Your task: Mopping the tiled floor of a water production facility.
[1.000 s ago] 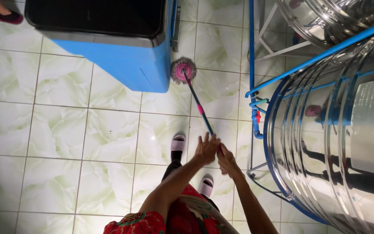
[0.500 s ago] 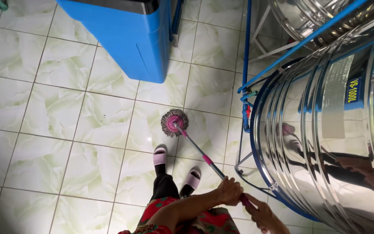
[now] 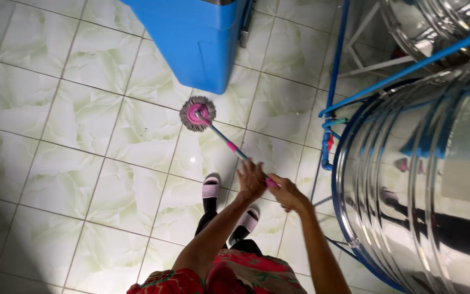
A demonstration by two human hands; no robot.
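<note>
A mop with a round grey and pink head [image 3: 197,114] rests on the pale green tiled floor [image 3: 82,147]; its blue and pink handle [image 3: 229,144] slants back toward me. My left hand [image 3: 251,178] grips the handle lower down, and my right hand [image 3: 285,191] grips it just behind. Both hands are closed around the shaft. My feet in pale slippers [image 3: 211,188] stand just below the hands.
A big blue box-shaped machine [image 3: 197,38] stands on the floor just beyond the mop head. At right is a large shiny steel tank [image 3: 425,179] in a blue metal frame [image 3: 335,71], with a small red valve on blue pipes [image 3: 328,142].
The mop head has slid across the tiles away from the blue machine, then slightly left and forward; my hands came back up into view while still gripping the handle.
</note>
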